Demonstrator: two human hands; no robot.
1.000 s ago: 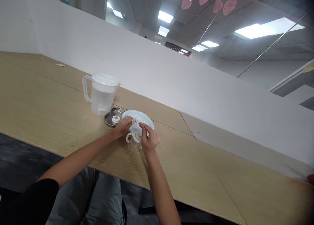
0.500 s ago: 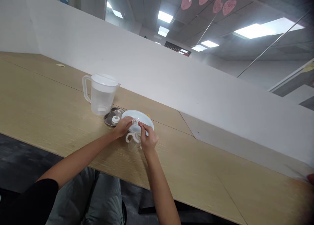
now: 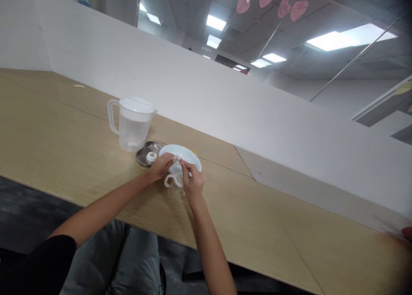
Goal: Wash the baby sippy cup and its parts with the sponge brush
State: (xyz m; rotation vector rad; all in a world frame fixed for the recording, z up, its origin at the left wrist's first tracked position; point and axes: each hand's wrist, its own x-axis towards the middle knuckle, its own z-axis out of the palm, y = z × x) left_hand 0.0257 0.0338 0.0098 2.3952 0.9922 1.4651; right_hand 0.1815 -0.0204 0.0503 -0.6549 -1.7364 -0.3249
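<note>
My left hand (image 3: pixel 160 166) pinches a small clear round part (image 3: pixel 176 159) over a pale blue plate (image 3: pixel 188 153). My right hand (image 3: pixel 192 182) is closed too, its fingertips meeting that same small part from the right. Just below the hands stands a clear baby bottle with white handles (image 3: pixel 171 183), partly hidden by my right hand. A small metal dish (image 3: pixel 141 155) holding a white ring (image 3: pixel 151 157) and a clear cap lies left of the plate.
A clear plastic jug with a white lid (image 3: pixel 131 121) stands behind the dish. A white partition wall (image 3: pixel 225 110) runs along the wooden table's (image 3: pixel 64 140) far side. Another person's fingertip (image 3: pixel 407 233) shows at the right edge.
My right hand has crept slightly left and closer to the small part in my left fingers. The rest stays where it was.
</note>
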